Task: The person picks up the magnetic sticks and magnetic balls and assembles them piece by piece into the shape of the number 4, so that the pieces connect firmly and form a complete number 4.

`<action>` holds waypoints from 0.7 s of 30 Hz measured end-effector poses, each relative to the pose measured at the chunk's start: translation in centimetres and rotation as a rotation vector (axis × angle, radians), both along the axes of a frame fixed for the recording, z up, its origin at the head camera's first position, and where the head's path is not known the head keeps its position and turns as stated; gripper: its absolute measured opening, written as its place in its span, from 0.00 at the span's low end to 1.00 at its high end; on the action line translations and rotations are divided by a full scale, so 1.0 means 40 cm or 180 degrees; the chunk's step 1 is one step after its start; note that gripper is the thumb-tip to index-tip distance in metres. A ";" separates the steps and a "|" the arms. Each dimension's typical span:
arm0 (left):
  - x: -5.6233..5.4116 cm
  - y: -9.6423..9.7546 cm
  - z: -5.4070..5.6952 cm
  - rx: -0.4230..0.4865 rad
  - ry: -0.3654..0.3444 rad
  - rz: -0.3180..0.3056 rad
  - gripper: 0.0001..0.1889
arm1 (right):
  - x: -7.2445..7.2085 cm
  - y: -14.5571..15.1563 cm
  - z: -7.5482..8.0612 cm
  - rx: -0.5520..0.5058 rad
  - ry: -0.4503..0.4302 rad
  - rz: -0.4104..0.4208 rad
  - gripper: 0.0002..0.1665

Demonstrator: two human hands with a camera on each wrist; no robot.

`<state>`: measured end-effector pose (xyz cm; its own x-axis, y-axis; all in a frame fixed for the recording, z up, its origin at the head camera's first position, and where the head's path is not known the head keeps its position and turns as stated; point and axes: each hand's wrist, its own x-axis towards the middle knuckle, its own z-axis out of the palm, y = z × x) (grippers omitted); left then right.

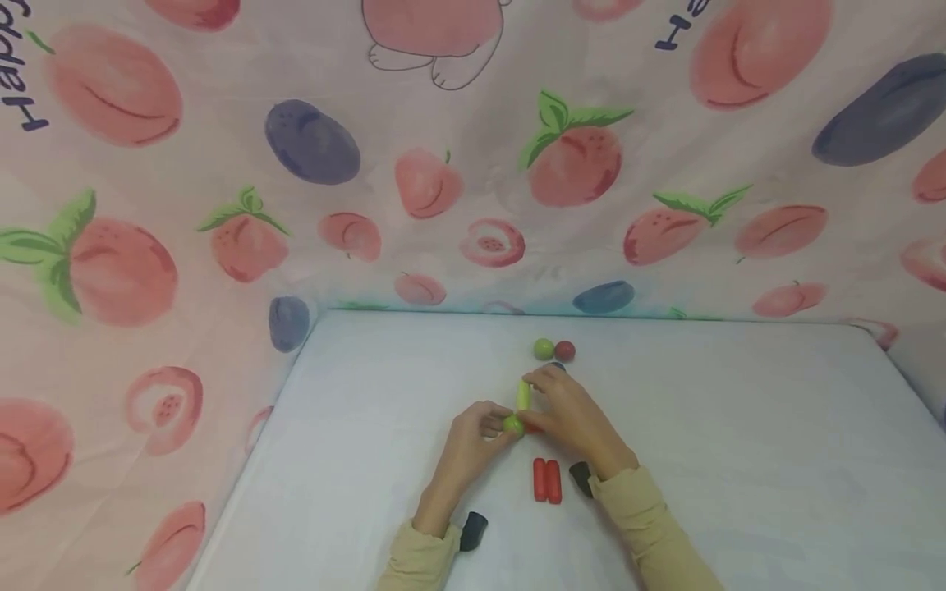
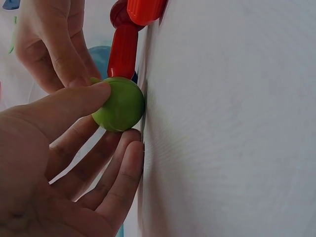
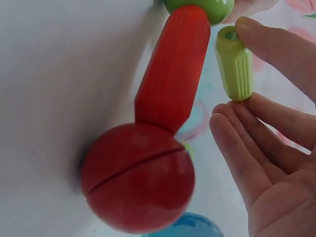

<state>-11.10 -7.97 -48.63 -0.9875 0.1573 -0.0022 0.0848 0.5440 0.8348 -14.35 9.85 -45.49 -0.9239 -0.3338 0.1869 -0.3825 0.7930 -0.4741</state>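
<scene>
My left hand [image 1: 473,435] holds a green ball [image 2: 121,103] between thumb and fingers, low at the table surface. A ridged red rod [image 3: 173,71] runs from this ball to a dark red ball [image 3: 138,177] at its other end. In the head view the rod and red ball are mostly hidden by my right hand [image 1: 567,410]. That hand pinches a short yellow-green rod [image 3: 235,64] end to end between thumb and fingertips. A hole shows in the rod's thumb-side end. It is held above the table, close to the green ball.
Two red rods [image 1: 547,481] lie side by side nearer the person. Farther back sit another green ball [image 1: 543,349] and a red ball [image 1: 565,351], with a partly hidden blue ball [image 1: 558,366] behind the right hand. A fruit-patterned cloth [image 1: 488,164] hangs behind the white table [image 1: 739,443].
</scene>
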 end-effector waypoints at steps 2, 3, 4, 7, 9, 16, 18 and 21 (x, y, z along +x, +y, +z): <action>0.000 0.003 0.000 0.0006 0.0000 0.0002 0.14 | -0.004 0.000 0.000 -0.0009 0.0070 0.0044 0.29; 0.000 0.003 0.001 -0.0003 0.0010 0.0005 0.14 | -0.006 0.000 0.000 -0.0008 0.0095 0.0063 0.28; 0.001 0.004 0.003 -0.0012 0.0002 0.0019 0.14 | -0.008 -0.001 -0.001 -0.0019 0.0110 0.0086 0.28; 0.004 0.004 0.007 -0.0046 -0.0005 0.0035 0.14 | -0.012 -0.004 0.000 -0.0041 0.0085 0.0117 0.29; 0.005 0.003 0.009 -0.0069 -0.0018 0.0035 0.14 | -0.014 -0.007 0.001 -0.0031 0.0039 0.0106 0.29; 0.006 0.000 0.010 -0.0099 0.0014 0.0023 0.13 | -0.019 -0.011 -0.004 -0.0113 0.0024 0.0141 0.29; 0.005 0.001 0.010 -0.0082 0.0001 0.0019 0.13 | -0.022 -0.012 -0.007 -0.0116 0.0036 0.0136 0.29; 0.004 0.002 0.009 -0.0050 -0.0012 0.0016 0.13 | -0.024 -0.013 -0.009 -0.0142 0.0038 0.0135 0.29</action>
